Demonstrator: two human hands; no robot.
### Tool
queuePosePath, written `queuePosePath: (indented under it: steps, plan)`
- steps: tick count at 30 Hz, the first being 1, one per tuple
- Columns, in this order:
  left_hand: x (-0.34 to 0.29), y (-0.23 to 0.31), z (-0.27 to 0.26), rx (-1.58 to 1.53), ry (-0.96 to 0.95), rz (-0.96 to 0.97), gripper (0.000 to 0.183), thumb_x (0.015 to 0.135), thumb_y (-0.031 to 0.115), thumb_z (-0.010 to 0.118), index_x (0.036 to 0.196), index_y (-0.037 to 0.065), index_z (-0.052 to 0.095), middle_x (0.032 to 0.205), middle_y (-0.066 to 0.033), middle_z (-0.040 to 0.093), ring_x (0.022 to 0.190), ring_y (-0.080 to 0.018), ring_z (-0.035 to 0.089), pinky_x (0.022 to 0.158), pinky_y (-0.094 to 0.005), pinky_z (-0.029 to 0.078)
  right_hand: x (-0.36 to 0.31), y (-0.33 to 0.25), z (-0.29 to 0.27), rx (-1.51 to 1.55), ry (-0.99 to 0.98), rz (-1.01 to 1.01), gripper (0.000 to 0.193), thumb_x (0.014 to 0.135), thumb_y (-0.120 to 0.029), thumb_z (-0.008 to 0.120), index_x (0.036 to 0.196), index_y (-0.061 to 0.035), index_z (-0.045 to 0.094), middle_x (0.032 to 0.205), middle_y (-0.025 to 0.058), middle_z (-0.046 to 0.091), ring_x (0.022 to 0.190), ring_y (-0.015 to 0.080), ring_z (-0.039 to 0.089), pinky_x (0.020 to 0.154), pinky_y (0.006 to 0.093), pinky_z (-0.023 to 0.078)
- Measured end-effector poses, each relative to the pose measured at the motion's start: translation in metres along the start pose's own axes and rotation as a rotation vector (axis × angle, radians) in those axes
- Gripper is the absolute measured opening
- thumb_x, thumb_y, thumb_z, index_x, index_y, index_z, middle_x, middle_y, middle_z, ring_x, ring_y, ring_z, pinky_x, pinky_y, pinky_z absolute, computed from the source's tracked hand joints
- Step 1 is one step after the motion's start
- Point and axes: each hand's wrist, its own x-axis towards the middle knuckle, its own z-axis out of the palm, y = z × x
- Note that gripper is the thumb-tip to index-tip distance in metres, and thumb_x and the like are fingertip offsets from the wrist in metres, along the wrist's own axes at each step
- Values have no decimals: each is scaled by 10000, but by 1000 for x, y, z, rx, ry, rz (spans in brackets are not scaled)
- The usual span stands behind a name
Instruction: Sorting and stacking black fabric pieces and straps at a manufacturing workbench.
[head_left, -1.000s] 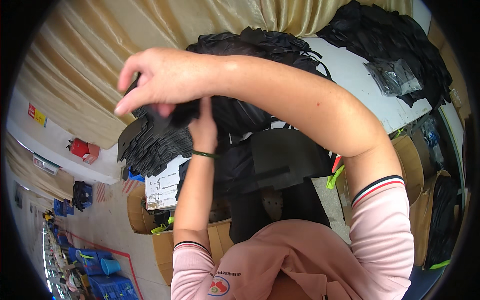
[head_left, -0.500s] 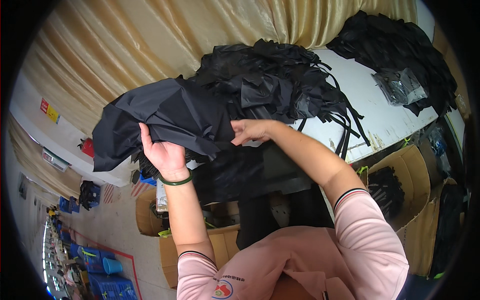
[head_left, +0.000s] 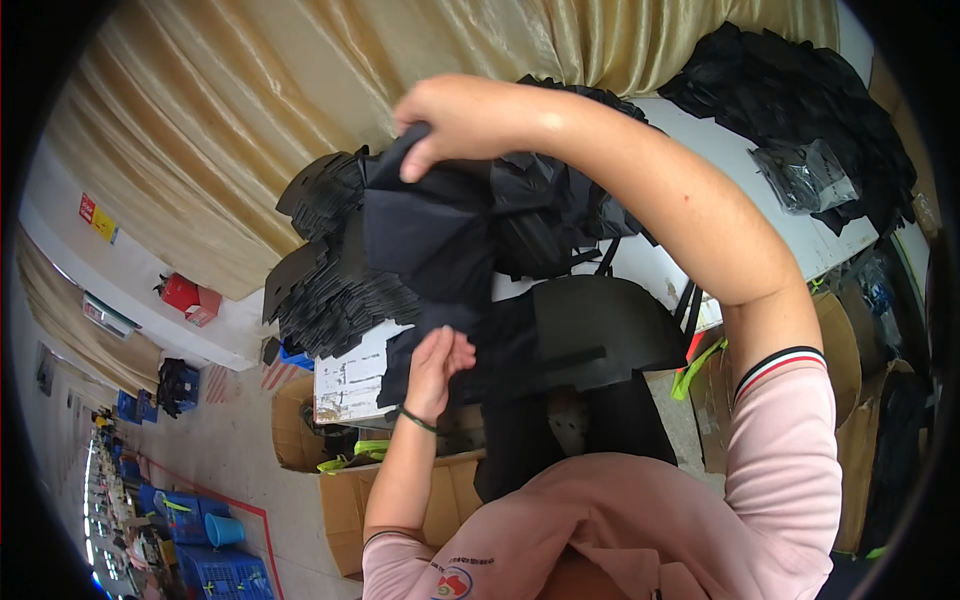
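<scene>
My right hand [head_left: 440,125] is raised at the far side of the table, its fingers closed round the upper edge of a black fabric piece [head_left: 430,220]. The cloth hangs creased below it, slightly smeared by motion. Close to its lower end is my left hand [head_left: 440,370], palm up with loosely bent fingers and nothing visible in them; a dark green bangle [head_left: 416,419] circles that wrist. Nearest me, a dark, stiff-looking panel with a rounded edge [head_left: 610,320] lies at the table's front edge. Layered black pieces [head_left: 345,290] are stacked at the left.
A heap of black fabric with straps [head_left: 560,210] lies on the white table [head_left: 350,385], backed by a gold curtain [head_left: 250,110]. Another black pile [head_left: 790,110] and a clear plastic packet [head_left: 805,172] are far right. Cardboard boxes [head_left: 400,510] stand below; blue crates [head_left: 225,575] stand at lower left.
My right hand has moved up and left, lifting the black fabric. My left hand has come toward me and right, no longer under the cloth. The left stack and dark panel are now uncovered.
</scene>
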Motion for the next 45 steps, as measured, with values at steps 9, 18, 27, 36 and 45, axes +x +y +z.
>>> queuePosePath:
  steps: [9, 18, 27, 36, 45]
  plan:
    - [46, 50, 89, -41, 112, 611, 384, 895, 35, 619, 1235, 10, 441, 1145, -67, 519, 1000, -155, 506, 900, -277, 427, 55, -122, 21, 559, -197, 183, 418, 791, -364, 766, 1006, -18, 678, 879, 127, 658, 690, 229, 600, 582, 370, 500]
    - [36, 70, -26, -247, -140, 379, 176, 938, 95, 570, 1074, -17, 572, 1058, -188, 641, 885, -264, 663, 848, -371, 538, 89, -163, -27, 1067, 331, 136, 296, 786, -251, 785, 751, 10, 651, 657, 92, 624, 523, 173, 572, 500, 308, 493]
    - [-6, 57, -4, 366, 536, 1012, 1192, 634, 349, 888, 1472, 8, 112, 1362, -161, 353, 1235, -265, 378, 1069, -392, 285, 120, -161, 28, 1032, 381, 182, 360, 785, -124, 766, 1043, -23, 537, 848, 113, 599, 716, 191, 596, 581, 346, 505]
    - [23, 55, 22, 430, 1031, 937, 1138, 641, 194, 880, 1422, -104, 108, 1394, -275, 290, 1307, -364, 301, 1126, -417, 216, 131, -218, 83, 1166, 335, 42, 413, 822, -198, 716, 1164, -30, 557, 910, 80, 613, 713, 153, 595, 583, 267, 486]
    - [5, 61, 18, 507, 1153, 832, 808, 703, 115, 780, 1366, 12, 331, 1139, -182, 536, 1079, -342, 513, 925, -440, 385, 116, -207, 78, 1268, 440, -23, 356, 848, -77, 652, 1152, 30, 500, 878, 114, 610, 747, 162, 588, 633, 288, 479]
